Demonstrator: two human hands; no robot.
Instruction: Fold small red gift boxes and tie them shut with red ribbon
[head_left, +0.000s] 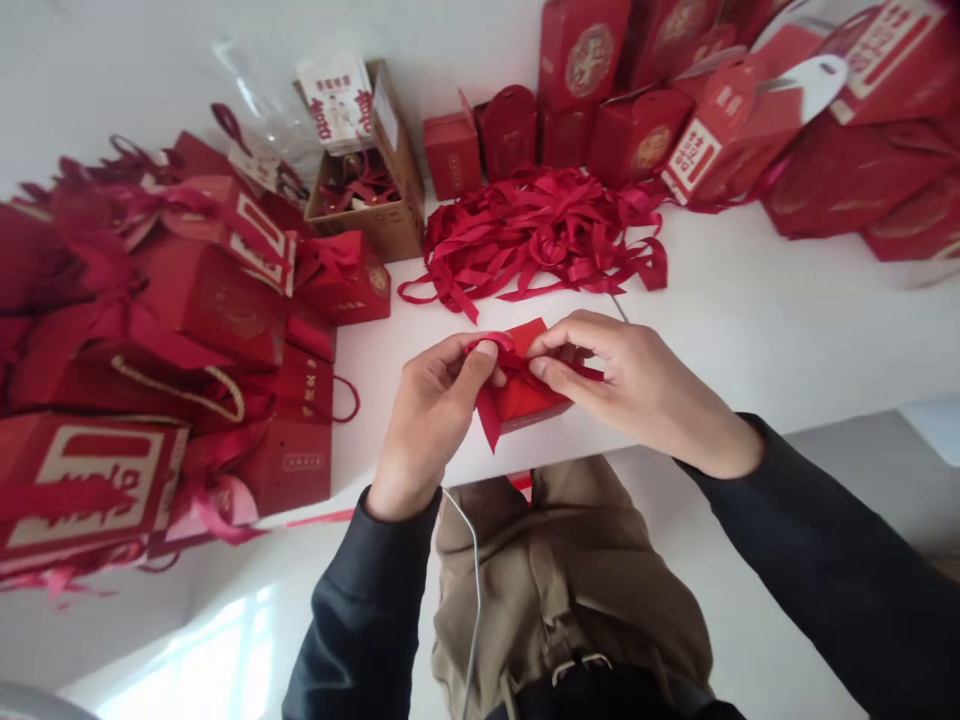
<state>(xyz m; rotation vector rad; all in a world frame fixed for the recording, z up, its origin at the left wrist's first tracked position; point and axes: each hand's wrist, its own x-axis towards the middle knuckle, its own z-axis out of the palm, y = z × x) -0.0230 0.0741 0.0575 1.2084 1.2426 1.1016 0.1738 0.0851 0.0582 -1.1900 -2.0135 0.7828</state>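
Observation:
A small red gift box sits at the front edge of the white table, with a red ribbon across its top. My left hand pinches a loop of that ribbon between thumb and forefinger, at the box's left side. From the right, my right hand pinches the ribbon near the middle of the box top. One ribbon end hangs over the box's front left side, and another sticks out under my right hand. My fingers hide part of the knot area.
A heap of loose red ribbons lies behind the box. Stacked red gift boxes crowd the left, and more red boxes line the back right. An open cardboard box stands at the back. A white cable hangs in front of me.

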